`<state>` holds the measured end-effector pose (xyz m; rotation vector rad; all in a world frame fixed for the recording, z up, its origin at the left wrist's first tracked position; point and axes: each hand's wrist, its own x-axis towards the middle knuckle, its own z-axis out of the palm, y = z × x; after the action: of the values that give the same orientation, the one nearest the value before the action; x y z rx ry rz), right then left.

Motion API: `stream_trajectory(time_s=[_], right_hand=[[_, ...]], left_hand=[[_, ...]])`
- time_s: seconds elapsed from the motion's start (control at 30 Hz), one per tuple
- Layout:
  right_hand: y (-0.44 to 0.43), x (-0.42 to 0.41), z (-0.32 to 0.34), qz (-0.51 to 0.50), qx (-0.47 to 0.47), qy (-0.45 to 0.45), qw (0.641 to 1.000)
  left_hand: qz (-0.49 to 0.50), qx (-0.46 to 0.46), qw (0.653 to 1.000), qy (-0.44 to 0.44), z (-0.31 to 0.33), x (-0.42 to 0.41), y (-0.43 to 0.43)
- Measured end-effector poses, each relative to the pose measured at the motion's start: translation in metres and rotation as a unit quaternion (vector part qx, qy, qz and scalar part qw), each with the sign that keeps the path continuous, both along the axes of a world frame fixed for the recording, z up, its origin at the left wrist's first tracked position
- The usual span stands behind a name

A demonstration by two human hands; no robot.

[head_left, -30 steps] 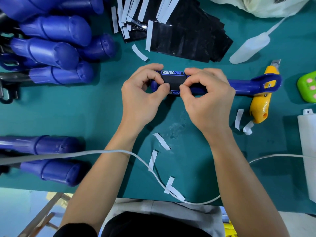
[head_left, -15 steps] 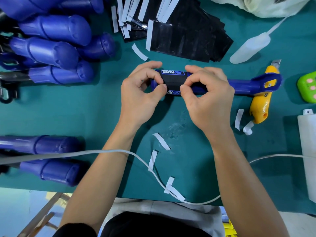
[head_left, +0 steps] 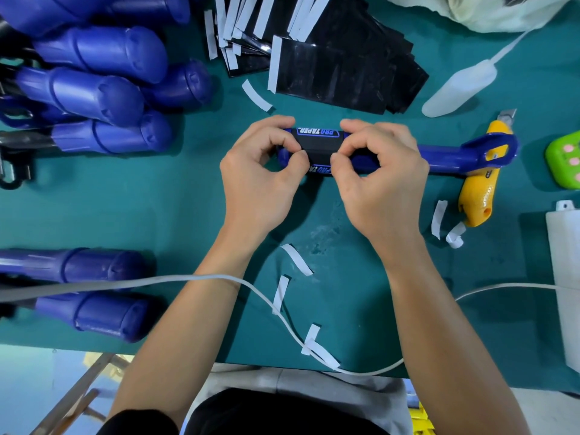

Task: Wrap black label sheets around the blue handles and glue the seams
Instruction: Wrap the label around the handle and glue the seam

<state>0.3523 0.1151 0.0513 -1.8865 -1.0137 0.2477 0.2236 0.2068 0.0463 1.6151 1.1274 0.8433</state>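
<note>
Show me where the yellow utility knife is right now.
Head view, right side: the yellow utility knife lies on the green mat, crossing under the ring end of the blue handle, just left of the green gadget.

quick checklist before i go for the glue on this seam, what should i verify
1. Label round handle: ok, the black label wraps the blue handle, print showing.
2. Grip: ok, left hand and right hand both pinch the label.
3. Seam closed and aligned: cannot tell, the thumbs cover it.
4. Bottle free: ok, the white squeeze bottle lies on the mat, no hand on it.
5. Handle end clear: not ok, its looped end crosses over the yellow knife.
</note>
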Motion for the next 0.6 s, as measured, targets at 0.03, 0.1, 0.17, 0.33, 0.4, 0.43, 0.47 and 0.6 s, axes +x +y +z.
stream_trajectory(time_s=[0.03,0.1,0.17,0.33,0.4,0.43,0.47,0.6], right_hand=[[0.000,0.000,0.000,-0.002,0.001,-0.001,1.000],[0.002,-0.001,0.001,-0.008,0.003,0.000,1.000],[0.003,-0.002,0.002,-0.013,0.005,-0.002,1.000],[0.006,-0.005,0.001,-0.026,0.011,0.003,1.000],[0.006,-0.006,0.000,-0.028,0.009,0.009,1.000],[0.006,-0.006,-0.001,-0.029,0.006,0.012,0.999],[0.006,-0.006,-0.001,-0.028,0.003,0.014,0.999],[0.005,-0.003,0.000,-0.019,-0.038,-0.008,0.999]], left_hand=[[0.004,-0.001,1.000,0.002,0.000,0.001,-0.001],[0.008,-0.003,1.000,0.005,0.000,0.003,-0.002],[0.012,-0.008,1.000,0.001,0.000,0.003,-0.002],[0.028,-0.030,0.999,-0.033,-0.003,0.006,-0.003],[0.026,-0.067,0.995,-0.064,-0.005,0.007,-0.003],[0.020,-0.086,0.993,-0.080,-0.006,0.006,-0.002],[0.012,-0.103,0.990,-0.095,-0.006,0.005,0.000],[-0.025,-0.142,0.981,-0.130,-0.006,-0.001,0.007]])
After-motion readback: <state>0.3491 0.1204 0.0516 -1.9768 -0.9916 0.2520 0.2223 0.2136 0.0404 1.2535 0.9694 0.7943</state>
